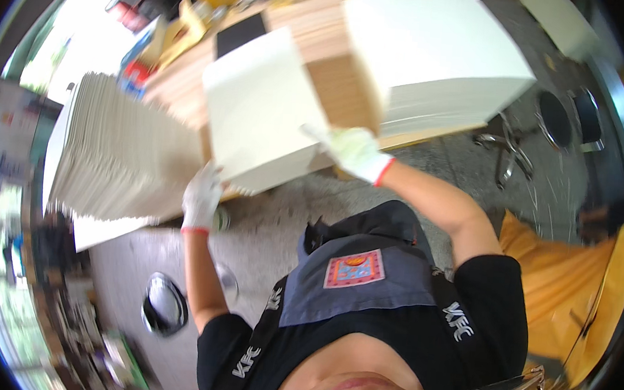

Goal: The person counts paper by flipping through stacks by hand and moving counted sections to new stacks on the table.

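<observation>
Gloved hands at the near corners of the middle paper stack

Worktop (pixel 333 17): pale wood grain, seen bent by the lens. Three pale stacks of sheets along its near edge. Left stack (pixel 121 154) by the near-left corner, tall, its sheet edges ragged. Right stack (pixel 441 47) towards the near-right corner, bulky, top white and smooth. Middle stack (pixel 264 103) between them, at the near edge, lower than the left one. Dark flat panel (pixel 241 34) just beyond it; mixed clutter, partly yellow, at the far edge, blurred.

Room: grey floor (pixel 257 235), a swivel chair base (pixel 506 148) off the worktop's right end, a dark-rimmed round object (pixel 165 304) on the floor at left, orange-yellow cover (pixel 550 294) at the wearer's right. Bright windows along the left.

Hands: both in white gloves with red cuffs, forearms bare, arms spread. Left hand (pixel 202 197) points forward, fingers at the middle stack's near-left corner, beside the left stack. Right hand (pixel 355 153) angles inward, fingers stretched leftward at the near-right corner. Blur there; cannot tell whether either grips any sheets.
</observation>
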Motion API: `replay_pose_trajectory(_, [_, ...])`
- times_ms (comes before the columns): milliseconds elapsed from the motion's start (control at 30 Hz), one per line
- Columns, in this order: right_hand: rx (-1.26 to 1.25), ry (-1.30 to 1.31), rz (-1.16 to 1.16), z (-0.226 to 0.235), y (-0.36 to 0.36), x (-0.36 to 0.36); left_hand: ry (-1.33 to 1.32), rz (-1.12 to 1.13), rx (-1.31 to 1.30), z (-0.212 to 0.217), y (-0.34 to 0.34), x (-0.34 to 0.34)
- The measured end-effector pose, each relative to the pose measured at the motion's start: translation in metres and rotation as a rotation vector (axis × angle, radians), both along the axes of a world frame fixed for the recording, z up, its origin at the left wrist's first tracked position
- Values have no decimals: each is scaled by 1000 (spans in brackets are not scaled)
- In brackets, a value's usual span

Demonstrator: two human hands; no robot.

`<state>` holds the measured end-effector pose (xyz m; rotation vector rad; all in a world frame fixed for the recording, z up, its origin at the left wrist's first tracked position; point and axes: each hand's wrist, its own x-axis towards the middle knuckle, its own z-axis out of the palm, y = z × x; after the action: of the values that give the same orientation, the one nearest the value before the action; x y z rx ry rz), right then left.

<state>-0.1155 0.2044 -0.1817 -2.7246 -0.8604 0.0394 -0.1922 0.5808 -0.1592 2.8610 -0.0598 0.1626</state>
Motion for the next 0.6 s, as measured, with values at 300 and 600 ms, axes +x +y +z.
replay_pose_trajectory(300, [363, -302, 79, 69, -121, -18, -186, -133, 12, 103, -141, 45])
replay_pose_trajectory(600, [932, -243, -1121, 70, -416, 34, -332, -839, -129, 137, -409, 124])
